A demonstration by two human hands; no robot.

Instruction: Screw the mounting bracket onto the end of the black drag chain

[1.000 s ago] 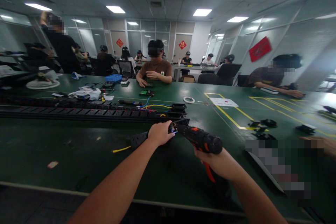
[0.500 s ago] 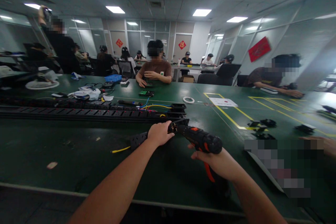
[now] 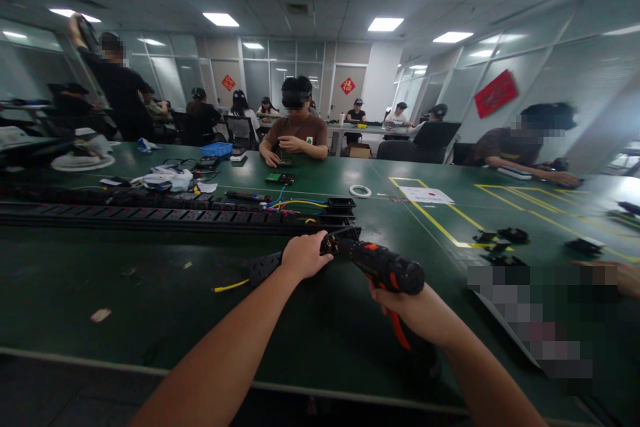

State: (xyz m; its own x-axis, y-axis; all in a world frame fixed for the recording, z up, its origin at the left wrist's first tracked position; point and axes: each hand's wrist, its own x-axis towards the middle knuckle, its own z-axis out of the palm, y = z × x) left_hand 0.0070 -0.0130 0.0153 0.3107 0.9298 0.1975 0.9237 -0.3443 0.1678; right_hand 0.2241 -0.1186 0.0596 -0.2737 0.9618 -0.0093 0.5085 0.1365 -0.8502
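Observation:
My right hand [image 3: 420,310] is wrapped round the handle of a black and orange cordless drill [image 3: 385,267]. The drill points left, its nose close to my left fingertips. My left hand [image 3: 305,257] is closed on a black socket block [image 3: 265,268], which it partly covers. A yellow wire [image 3: 231,285] sticks out to the left of the block. Brass-coloured metal shows at the block's end, between my left fingers and the drill. Whether the drill's tip touches a screw there is too small to tell.
Long black power strips [image 3: 200,215] lie just beyond my hands, with coloured wires [image 3: 300,203] at their right end. A white tape roll [image 3: 360,191], black parts [image 3: 500,240] and a paper sheet [image 3: 426,195] are on the green table [image 3: 200,327]. Co-workers sit opposite and at right.
My right fingers, stretched out beside the drill before, are now drawn in round its handle. The drill and my left hand have hardly moved.

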